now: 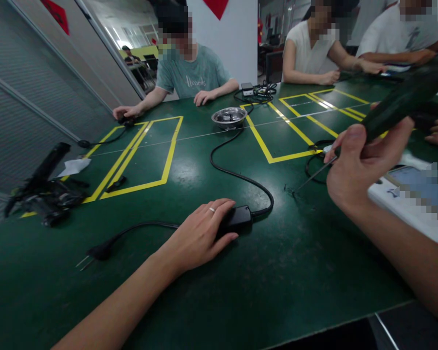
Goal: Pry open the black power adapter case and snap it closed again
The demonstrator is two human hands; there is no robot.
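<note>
My left hand (pixel 200 233) lies over a black power adapter (pixel 243 217), fingers on one side and thumb on the other, so it grips the box against the table. A mains cord runs left from under my palm to a two-pin plug (pixel 100 250). From the adapter's other end a black cable (pixel 241 172) curves back toward a metal bowl. Raised at the right, my right hand (pixel 365 165) is closed round a thick dark screwdriver-like tool (pixel 409 97). Its thin metal shaft (pixel 316 173) slants down-left toward a small tangle of dark strands (pixel 291 191).
A metal bowl (pixel 229 117) holds small parts. Black gear (pixel 51 194) and white paper (pixel 75 166) lie left. Yellow tape marks the green table (pixel 219 301). A white device (pixel 419 204) sits by my right arm. Across sit several people; one person's hand (pixel 126 113) touches a black part.
</note>
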